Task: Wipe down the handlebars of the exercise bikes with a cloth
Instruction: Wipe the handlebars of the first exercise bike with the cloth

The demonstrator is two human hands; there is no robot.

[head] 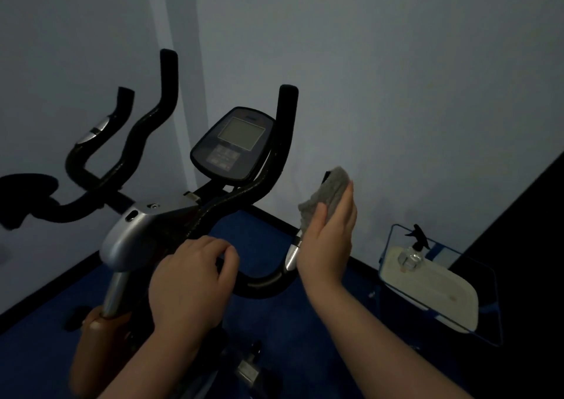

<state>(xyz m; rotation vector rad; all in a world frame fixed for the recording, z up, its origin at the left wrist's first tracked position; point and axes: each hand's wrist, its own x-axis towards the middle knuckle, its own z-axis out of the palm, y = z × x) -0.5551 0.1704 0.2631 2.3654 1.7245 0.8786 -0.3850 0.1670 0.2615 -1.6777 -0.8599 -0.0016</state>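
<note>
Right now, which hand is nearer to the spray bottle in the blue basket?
Right. The right hand, holding the grey cloth on the handlebar grip, is beside the spray bottle; the left hand grips the handlebar farther away.

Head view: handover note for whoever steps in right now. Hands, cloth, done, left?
Left hand: gripping the near handlebar low on its curve, steadying the bike.
Right hand: holding the grey cloth wrapped round the handlebar's right upright end.
Spray bottle stands in the blue basket on the floor to the right.
Done: cannot tell what is already wiped.
Left: likely the remaining bars, including the second handlebar at left.
</note>
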